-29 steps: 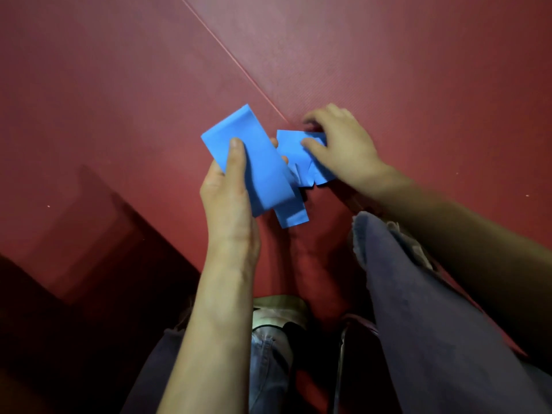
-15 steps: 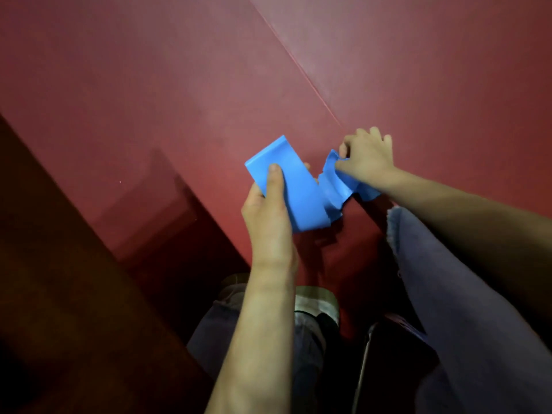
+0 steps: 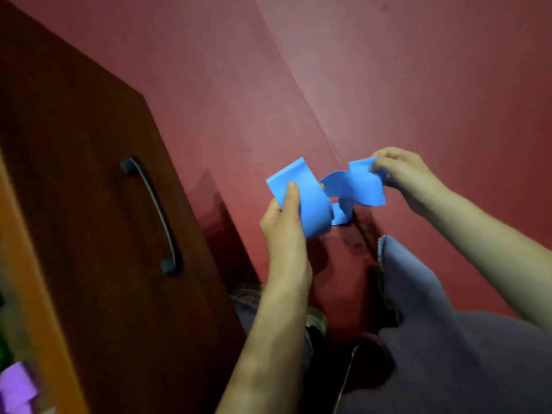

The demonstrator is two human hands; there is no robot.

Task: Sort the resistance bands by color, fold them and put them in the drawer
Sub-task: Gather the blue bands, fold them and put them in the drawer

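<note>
A blue resistance band hangs in the air between both hands above the red floor. My left hand grips its folded, looped part, thumb pressed on the front. My right hand pinches the loose free end, which curls and twists. At the left stands the brown drawer front with a dark curved handle. Inside the open drawer at the bottom left lies a purple folded band, with a blurred green patch above it.
The red mat floor stretches across the top and right, crossed by a thin seam. My legs in grey-purple trousers fill the bottom right. The drawer's orange-brown rim runs down the left edge.
The view has swung left, bringing the drawer front and its contents into sight. Both hands have lifted the blue band off the floor, and the right hand has pulled the free end out to the right.
</note>
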